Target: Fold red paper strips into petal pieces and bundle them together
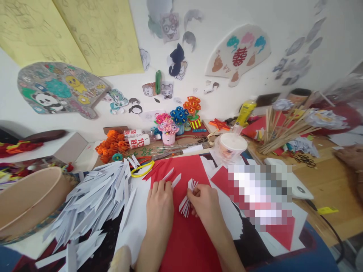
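Note:
My right hand point(205, 200) pinches a small fan-shaped bundle of folded white paper strips point(185, 207) at its middle, above a long sheet of red paper point(187, 241). To its left, my left hand point(160, 200) rests on the red sheet with its fingers bent and close together. A folded white paper strip point(177, 180) sticks out beside its index finger, seemingly held there; the thumb is hidden. Another white strip point(168, 174) lies just beyond the fingertips. Beside my left forearm is a large heap of folded white strips point(96, 196).
Yellow-handled scissors point(143, 169) lie behind my left hand. A round basket point(31, 200) stands at far left. Craft flowers point(179, 120) line the wall. A lidded white tub point(233, 142), wooden sticks point(283, 130) and a white device point(297, 185) are to the right. Another person's hand point(351, 158) shows at the right edge.

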Demonstrator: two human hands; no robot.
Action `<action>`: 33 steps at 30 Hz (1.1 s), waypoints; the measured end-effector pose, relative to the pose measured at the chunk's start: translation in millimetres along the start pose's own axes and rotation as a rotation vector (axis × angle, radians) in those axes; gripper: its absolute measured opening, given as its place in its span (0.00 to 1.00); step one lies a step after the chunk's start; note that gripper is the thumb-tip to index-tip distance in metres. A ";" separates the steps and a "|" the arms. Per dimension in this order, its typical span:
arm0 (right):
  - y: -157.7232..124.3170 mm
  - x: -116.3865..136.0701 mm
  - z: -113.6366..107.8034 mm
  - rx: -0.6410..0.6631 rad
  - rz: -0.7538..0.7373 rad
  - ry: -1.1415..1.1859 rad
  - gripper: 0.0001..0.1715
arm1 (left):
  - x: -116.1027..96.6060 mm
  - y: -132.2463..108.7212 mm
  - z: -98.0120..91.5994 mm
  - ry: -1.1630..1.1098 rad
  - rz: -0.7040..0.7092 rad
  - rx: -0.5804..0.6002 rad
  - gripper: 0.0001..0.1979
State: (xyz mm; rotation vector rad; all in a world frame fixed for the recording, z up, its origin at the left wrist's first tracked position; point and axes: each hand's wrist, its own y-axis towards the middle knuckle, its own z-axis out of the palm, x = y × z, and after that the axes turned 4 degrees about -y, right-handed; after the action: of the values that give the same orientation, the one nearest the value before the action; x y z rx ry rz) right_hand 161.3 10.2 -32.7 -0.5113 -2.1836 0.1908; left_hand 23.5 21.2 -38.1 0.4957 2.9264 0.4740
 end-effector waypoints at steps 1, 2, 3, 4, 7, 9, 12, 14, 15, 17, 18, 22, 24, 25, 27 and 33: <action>0.0 -0.3 0.0 -0.002 -0.004 -0.005 0.22 | -1.9 -0.4 -0.6 0.000 0.003 0.006 0.09; 0.1 -0.7 0.1 -0.006 -0.010 -0.012 0.22 | -4.1 -1.1 -1.2 -0.007 0.013 0.012 0.10; 0.3 -1.1 0.3 -0.010 -0.016 -0.018 0.23 | -6.6 -2.2 -1.6 -0.023 0.025 0.014 0.10; 0.6 -1.5 0.5 -0.017 -0.023 -0.024 0.23 | -9.3 -3.6 -1.8 -0.046 0.038 0.016 0.10; 1.3 -2.4 0.7 -0.051 -0.046 -0.045 0.24 | -16.5 -7.8 -1.0 -0.107 0.070 0.028 0.11; 1.3 -2.4 0.6 -0.072 -0.057 -0.057 0.24 | -19.3 -9.2 -0.8 -0.115 0.067 0.045 0.12; 0.6 -2.1 0.7 -0.078 -0.053 -0.067 0.22 | -20.3 -8.5 -2.2 -0.149 0.028 0.074 0.09; 0.1 -1.6 0.7 -0.072 -0.047 -0.073 0.22 | -20.2 -7.1 -3.4 -0.158 0.014 0.101 0.08; 0.0 -1.3 0.5 -0.071 -0.044 -0.077 0.22 | -20.3 -6.5 -3.7 -0.145 0.016 0.114 0.08; 0.2 -0.3 -0.2 -0.074 -0.043 -0.086 0.23 | -20.9 -5.8 -3.5 -0.106 0.022 0.130 0.10; 0.3 0.2 -0.6 -0.077 -0.045 -0.090 0.24 | -21.1 -5.8 -3.0 -0.089 0.021 0.127 0.10; 0.4 1.0 -1.4 -0.073 -0.044 -0.093 0.23 | -20.0 -6.2 -0.5 -0.067 -0.015 0.084 0.09; 0.3 0.3 -0.9 -0.064 -0.037 -0.088 0.22 | -18.3 -5.8 1.0 -0.078 -0.034 0.077 0.08; 0.3 -0.3 -0.5 -0.062 -0.036 -0.085 0.22 | -17.5 -5.3 1.9 -0.087 -0.040 0.078 0.07; 0.3 -1.3 0.3 -0.058 -0.037 -0.081 0.22 | -16.3 -4.3 3.9 -0.116 -0.050 0.080 0.06; 1.0 -1.0 0.6 -0.048 -0.041 -0.075 0.22 | -14.5 -4.0 6.6 -0.285 -0.137 0.079 0.07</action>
State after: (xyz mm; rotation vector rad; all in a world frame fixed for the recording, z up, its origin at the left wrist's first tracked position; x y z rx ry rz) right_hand 161.7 10.7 -34.1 -0.4922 -2.2741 0.1376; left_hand 37.0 14.5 -44.5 0.3370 2.6881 0.2475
